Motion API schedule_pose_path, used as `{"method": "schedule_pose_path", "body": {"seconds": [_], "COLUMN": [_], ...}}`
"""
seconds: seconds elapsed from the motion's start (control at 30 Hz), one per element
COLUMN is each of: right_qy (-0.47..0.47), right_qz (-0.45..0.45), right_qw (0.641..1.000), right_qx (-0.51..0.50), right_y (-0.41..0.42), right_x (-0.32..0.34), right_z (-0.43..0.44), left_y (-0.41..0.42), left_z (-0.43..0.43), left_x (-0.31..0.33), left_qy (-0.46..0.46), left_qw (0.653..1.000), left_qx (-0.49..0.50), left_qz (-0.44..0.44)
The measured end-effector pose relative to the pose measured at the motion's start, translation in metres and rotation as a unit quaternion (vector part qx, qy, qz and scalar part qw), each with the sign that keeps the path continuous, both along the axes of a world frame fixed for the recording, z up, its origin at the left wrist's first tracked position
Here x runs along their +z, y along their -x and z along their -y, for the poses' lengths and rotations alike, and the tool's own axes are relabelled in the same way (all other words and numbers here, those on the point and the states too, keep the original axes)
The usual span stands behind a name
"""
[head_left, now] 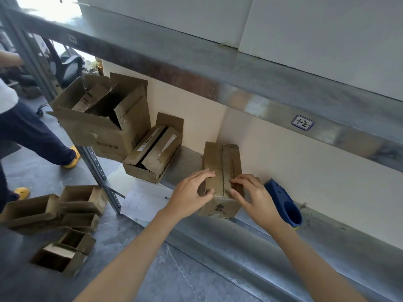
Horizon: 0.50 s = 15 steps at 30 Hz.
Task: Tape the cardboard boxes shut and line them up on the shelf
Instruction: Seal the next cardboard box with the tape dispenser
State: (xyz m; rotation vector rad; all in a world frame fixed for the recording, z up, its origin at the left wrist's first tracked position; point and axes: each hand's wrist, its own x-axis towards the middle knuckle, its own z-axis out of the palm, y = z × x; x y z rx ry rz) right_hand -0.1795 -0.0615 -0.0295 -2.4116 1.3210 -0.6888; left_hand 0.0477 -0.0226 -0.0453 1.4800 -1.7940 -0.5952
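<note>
My left hand and right hand both clamp the cardboard box flaps shut; grabbing the tape dispenser probably pops them open.

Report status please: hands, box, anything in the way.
Left hand, right hand both grip box at near end. Box on shelf, flaps down. Tape dispenser lies just right of it, not blocking.

Storeroom indicated: grey steel rack with slotted upright; beam tagged with blue-bordered handwritten label "1-2"; worn brown open cardboard boxes left on dark tiled floor.
</note>
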Motion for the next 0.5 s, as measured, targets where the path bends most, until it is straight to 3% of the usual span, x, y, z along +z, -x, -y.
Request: {"method": "schedule_pose_path", "body": {"seconds": [0.23, 0.5], "right_qy": [-0.003, 0.012], "right_qz": [-0.008, 0.015], "right_qw": [1.000, 1.000], "right_qx": [0.013, -0.024], "right_y": [0.006, -0.007], "right_x": [-0.003, -0.005], "right_z": [0.002, 0.000], "left_y": [-0.006, 0.033], "left_z": [0.000, -0.004], "left_x": [0.004, 0.000], "left_qy": [-0.020, 0.047], "left_qw": [0.999, 0.995], "left_qx": [-0.034, 0.088], "left_qz": [0.006, 0.011]}}
